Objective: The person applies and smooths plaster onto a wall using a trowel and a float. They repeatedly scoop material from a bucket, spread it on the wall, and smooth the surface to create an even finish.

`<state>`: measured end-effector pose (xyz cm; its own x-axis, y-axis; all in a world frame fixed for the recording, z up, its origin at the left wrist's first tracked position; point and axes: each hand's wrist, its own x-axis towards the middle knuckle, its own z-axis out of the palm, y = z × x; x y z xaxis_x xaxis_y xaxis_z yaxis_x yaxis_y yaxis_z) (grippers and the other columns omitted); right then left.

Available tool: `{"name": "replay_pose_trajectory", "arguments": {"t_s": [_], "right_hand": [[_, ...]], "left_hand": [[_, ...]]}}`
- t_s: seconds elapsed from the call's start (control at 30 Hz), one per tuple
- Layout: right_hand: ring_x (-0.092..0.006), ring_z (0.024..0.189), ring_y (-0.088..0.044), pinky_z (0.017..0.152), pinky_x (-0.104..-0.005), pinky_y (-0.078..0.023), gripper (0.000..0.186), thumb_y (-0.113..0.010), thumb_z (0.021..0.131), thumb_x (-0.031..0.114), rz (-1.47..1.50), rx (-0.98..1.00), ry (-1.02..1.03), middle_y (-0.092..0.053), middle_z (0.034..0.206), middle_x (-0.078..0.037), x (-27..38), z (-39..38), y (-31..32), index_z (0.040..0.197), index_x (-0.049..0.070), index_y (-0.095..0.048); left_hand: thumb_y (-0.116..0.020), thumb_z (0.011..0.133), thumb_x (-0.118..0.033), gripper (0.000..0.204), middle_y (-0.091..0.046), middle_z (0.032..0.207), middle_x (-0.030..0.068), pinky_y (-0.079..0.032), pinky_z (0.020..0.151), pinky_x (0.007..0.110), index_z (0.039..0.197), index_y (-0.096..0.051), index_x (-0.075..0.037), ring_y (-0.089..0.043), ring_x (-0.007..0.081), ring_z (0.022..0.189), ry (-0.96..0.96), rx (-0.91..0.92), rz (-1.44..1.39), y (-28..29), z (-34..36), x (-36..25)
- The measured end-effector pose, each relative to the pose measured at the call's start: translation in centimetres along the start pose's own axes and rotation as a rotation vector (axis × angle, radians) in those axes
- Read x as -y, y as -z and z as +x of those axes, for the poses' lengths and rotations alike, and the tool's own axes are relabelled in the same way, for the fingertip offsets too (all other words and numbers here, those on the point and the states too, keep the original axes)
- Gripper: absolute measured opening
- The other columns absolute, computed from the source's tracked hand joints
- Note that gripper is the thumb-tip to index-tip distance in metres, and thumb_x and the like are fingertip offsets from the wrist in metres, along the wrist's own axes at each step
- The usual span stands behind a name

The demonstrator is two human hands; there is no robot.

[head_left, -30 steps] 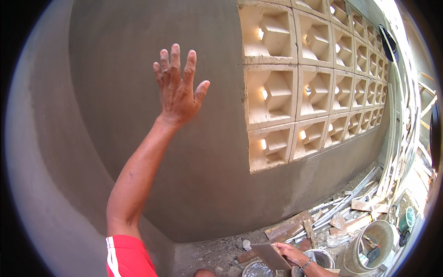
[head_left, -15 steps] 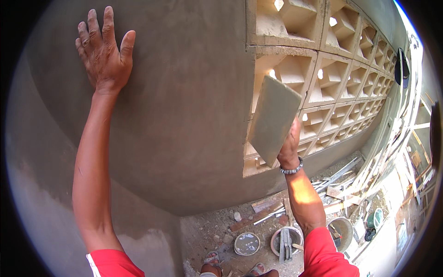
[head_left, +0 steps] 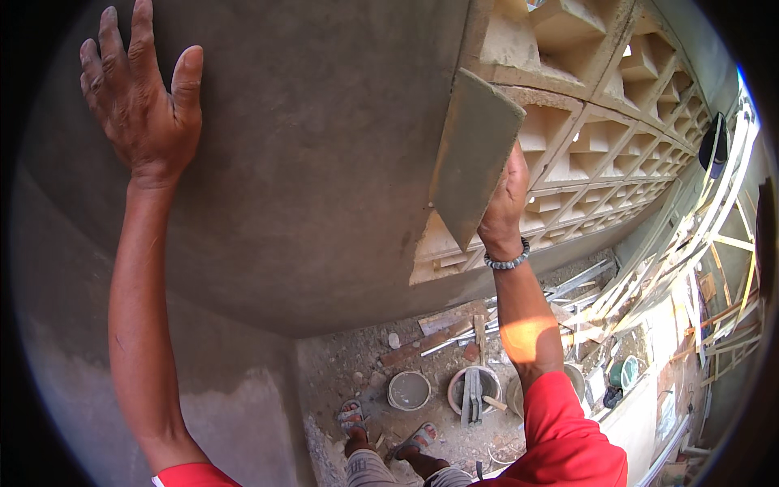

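My left hand [head_left: 146,101] is raised at the upper left with its fingers spread, against the smooth grey plastered wall [head_left: 308,162]; whether the palm presses on it I cannot tell. In my right hand [head_left: 507,203] is a flat, roughly rectangular plastering float [head_left: 475,158], its broad grey face turned toward the left. The float's handle is hidden behind it. It stands tilted at the border between the plaster and the pale openwork vent blocks [head_left: 560,146], covering part of that edge. Contact between float and wall cannot be made out.
Below on the rubble-strewn ground are a round bucket [head_left: 409,391] and a second bucket [head_left: 454,394] with long metal tools across it. Planks [head_left: 426,339] lie by the wall's foot. Long pale poles [head_left: 690,235] lean at the right. My sandalled feet [head_left: 418,438] stand near the buckets.
The whole view has shifted, showing more of the ground and my feet. The float has turned and moved left relative to the vent blocks, now overlapping the plaster's edge. My left hand remains spread.
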<state>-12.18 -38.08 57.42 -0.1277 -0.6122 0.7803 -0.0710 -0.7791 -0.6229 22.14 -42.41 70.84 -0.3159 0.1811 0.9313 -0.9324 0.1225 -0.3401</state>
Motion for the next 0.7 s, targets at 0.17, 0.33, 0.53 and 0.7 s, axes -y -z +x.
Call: {"name": "replay_pose_trajectory", "arguments": {"t_s": [0.17,0.33,0.53,0.7], "right_hand": [[-0.0052,0.079,-0.058,0.069,-0.0208,-0.046,0.054,-0.052,0.102,0.044,0.005,-0.020,-0.001,-0.066,0.089,-0.004,0.03,0.25,-0.57,0.127,-0.003,-0.048],[-0.0051,0.076,-0.058,0.067,-0.0209,-0.046,0.054,-0.053,0.101,0.044,-0.055,-0.052,-0.002,-0.066,0.084,-0.003,-0.13,-0.03,-0.86,0.127,-0.003,-0.048],[-0.0064,0.078,-0.059,0.068,-0.0222,-0.047,0.057,-0.057,0.099,0.046,-0.050,-0.076,-0.030,-0.065,0.084,-0.003,0.36,-0.27,-0.84,0.127,-0.003,-0.048],[-0.0096,0.085,-0.060,0.074,-0.0251,-0.049,0.056,-0.060,0.098,0.046,-0.084,-0.077,0.011,-0.064,0.095,-0.006,0.19,0.09,-0.73,0.124,-0.003,-0.051]], "left_hand": [[-0.031,0.098,-0.067,0.072,-0.034,0.155,0.0179,-0.017,0.118,0.055,0.151,-0.037,-0.018,-0.024,0.0425,0.145,-0.005,0.008,0.006,-0.01,0.01,0.08],[-0.031,0.099,-0.065,0.070,-0.035,0.155,0.0176,-0.018,0.118,0.055,0.151,-0.038,-0.019,-0.025,0.0413,0.145,-0.038,0.002,0.020,0.01,-0.12,0.41],[-0.033,0.100,-0.063,0.068,-0.037,0.153,0.0188,-0.018,0.118,0.054,0.150,-0.040,-0.017,-0.027,0.0405,0.145,-0.060,-0.013,-0.010,-0.21,0.03,0.23],[-0.034,0.100,-0.061,0.067,-0.040,0.151,0.0206,-0.018,0.118,0.053,0.148,-0.042,-0.015,-0.028,0.0416,0.144,-0.060,-0.004,-0.034,-0.32,0.13,0.37]]}}
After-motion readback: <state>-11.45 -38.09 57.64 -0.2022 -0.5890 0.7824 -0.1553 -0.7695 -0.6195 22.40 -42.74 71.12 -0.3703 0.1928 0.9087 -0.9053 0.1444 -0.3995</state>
